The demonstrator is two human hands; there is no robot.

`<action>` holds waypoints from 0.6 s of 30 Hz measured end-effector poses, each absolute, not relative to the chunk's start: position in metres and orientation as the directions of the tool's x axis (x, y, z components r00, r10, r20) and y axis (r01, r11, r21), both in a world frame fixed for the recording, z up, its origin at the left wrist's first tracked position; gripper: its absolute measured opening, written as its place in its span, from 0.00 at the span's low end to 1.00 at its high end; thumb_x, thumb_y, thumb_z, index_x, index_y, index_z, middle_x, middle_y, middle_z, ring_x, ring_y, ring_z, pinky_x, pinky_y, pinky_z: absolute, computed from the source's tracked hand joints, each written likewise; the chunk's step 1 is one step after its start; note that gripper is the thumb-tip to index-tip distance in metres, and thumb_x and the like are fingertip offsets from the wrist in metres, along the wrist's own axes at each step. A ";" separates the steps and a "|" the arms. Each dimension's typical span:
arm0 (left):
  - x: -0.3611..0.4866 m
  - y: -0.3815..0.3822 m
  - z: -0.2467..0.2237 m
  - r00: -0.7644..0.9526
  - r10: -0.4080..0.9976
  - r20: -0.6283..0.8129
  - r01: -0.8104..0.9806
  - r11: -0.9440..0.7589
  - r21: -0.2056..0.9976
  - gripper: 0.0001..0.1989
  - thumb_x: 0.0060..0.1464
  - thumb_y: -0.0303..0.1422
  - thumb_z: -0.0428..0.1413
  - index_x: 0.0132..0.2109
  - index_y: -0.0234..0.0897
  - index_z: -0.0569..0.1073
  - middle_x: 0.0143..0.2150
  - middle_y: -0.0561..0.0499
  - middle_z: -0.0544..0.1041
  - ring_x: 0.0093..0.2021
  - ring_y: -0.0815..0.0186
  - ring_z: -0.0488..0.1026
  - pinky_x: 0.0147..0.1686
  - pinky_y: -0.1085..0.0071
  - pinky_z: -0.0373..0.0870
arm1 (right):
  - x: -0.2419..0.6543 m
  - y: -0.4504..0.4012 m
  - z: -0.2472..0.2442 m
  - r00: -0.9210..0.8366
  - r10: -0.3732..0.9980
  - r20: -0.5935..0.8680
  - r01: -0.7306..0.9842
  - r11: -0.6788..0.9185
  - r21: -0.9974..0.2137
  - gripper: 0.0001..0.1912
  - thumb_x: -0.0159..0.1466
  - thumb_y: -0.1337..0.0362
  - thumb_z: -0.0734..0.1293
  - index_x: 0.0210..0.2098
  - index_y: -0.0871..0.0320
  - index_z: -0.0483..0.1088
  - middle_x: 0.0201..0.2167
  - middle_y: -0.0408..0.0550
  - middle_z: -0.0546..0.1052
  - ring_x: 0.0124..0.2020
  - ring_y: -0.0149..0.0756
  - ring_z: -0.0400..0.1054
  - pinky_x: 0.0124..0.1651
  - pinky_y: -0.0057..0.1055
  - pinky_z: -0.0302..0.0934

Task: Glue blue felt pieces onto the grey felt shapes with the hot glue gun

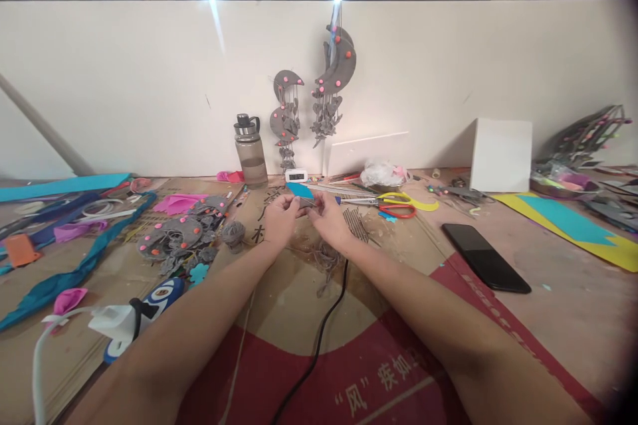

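My left hand (282, 218) and my right hand (327, 216) meet near the middle of the table, fingers closed around a small grey piece (306, 203). Just behind the fingertips shows a blue sheet (299, 190); whether it is held too is unclear. Left of my left hand lies a ball of grey yarn (232, 235). Loose grey yarn (326, 257) lies below my hands. Beside my right hand are scissors with red and yellow handles (399, 204) and a bundle of thin dark sticks (355, 224).
A water bottle (252, 156) and small white clock (296, 176) stand at the back. Grey moon ornaments (339, 66) hang on the white wall. A phone (486, 257) lies right, a power strip (167, 295) left. A black cable (319, 345) crosses the cardboard (279, 319).
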State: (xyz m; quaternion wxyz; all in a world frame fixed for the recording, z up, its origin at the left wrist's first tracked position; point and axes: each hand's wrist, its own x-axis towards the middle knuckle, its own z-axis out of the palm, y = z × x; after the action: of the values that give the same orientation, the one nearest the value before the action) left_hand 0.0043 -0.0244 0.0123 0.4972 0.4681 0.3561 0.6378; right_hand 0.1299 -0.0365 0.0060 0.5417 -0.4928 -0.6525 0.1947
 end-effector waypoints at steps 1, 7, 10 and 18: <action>0.005 -0.024 0.013 -0.066 0.974 0.216 -0.326 -0.226 0.918 0.04 0.51 0.31 0.58 0.32 0.34 0.74 0.31 0.51 0.78 0.33 0.67 0.76 0.42 0.66 0.75 | 0.131 -0.037 0.007 0.089 0.840 0.535 0.448 0.446 -0.775 0.12 0.55 0.66 0.65 0.39 0.57 0.66 0.36 0.46 0.69 0.38 0.36 0.63 0.45 0.37 0.61; 0.006 -0.022 0.010 -0.087 0.985 0.146 -0.387 -0.169 0.906 0.04 0.51 0.29 0.58 0.30 0.33 0.74 0.29 0.52 0.76 0.31 0.69 0.75 0.43 0.65 0.76 | 0.133 -0.034 0.009 0.130 0.846 0.517 0.379 0.440 -0.814 0.06 0.57 0.64 0.63 0.35 0.57 0.67 0.35 0.47 0.71 0.36 0.36 0.64 0.45 0.36 0.61; 0.008 -0.023 0.009 -0.085 0.985 0.153 -0.388 -0.174 0.905 0.04 0.50 0.29 0.58 0.30 0.32 0.74 0.28 0.53 0.74 0.30 0.72 0.73 0.42 0.67 0.76 | 0.135 -0.031 0.007 0.146 0.886 0.440 0.277 0.390 -0.878 0.07 0.60 0.61 0.61 0.31 0.57 0.67 0.30 0.45 0.72 0.33 0.35 0.64 0.41 0.34 0.61; 0.004 -0.017 0.003 0.039 0.999 -0.027 -0.541 0.044 0.840 0.06 0.47 0.25 0.62 0.28 0.31 0.71 0.26 0.52 0.74 0.28 0.74 0.71 0.42 0.68 0.77 | 0.139 -0.031 0.005 0.105 0.876 0.471 0.243 0.437 -0.866 0.07 0.56 0.63 0.63 0.35 0.56 0.66 0.31 0.42 0.71 0.31 0.32 0.64 0.40 0.31 0.60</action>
State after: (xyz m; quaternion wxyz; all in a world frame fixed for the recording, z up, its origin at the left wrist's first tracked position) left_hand 0.0037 -0.0170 0.0032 0.6374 0.3366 0.3402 0.6039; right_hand 0.1385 -0.0307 0.0054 0.5864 -0.4568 -0.6121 0.2698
